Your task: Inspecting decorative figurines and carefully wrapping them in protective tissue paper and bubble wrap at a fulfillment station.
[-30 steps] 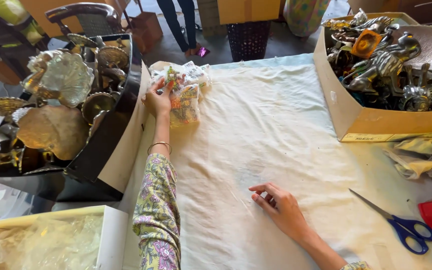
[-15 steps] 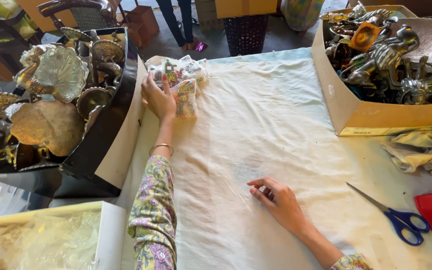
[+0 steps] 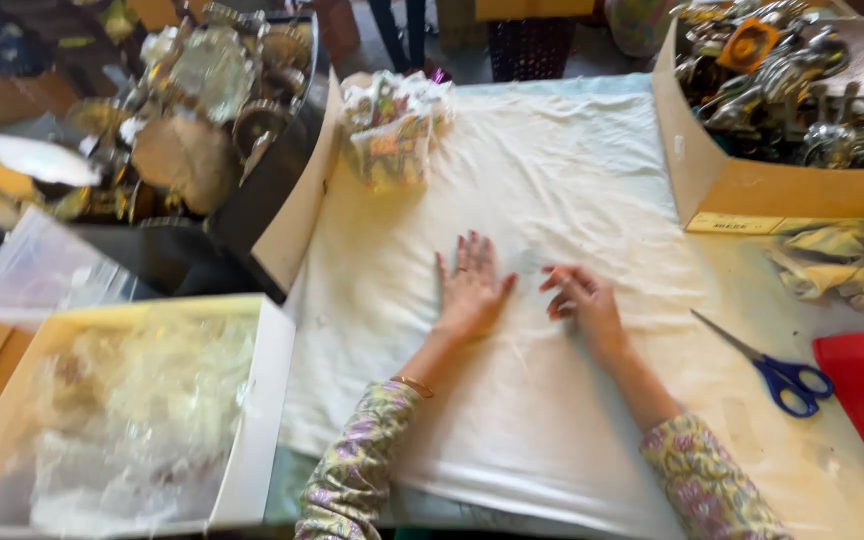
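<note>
two hands flat on a white cloth (image 3: 592, 190) spread over the desk (image 3: 752, 440).

left hand (image 3: 472, 285) lies open, fingers splayed, palm down on the cloth; right hand (image 3: 582, 300) rests just beside it, fingers loosely curled, gripping nothing. the cloth runs under both hands and well past them on every side. to smooth it well, press outward from the middle with flat palms, keeping creases moving toward the edges. a crumpled bundle (image 3: 392, 130) sits near the far edge, well apart from the hands; scissors (image 3: 772, 365) lie to the right, a box (image 3: 742, 190) of metalware beyond.
</note>
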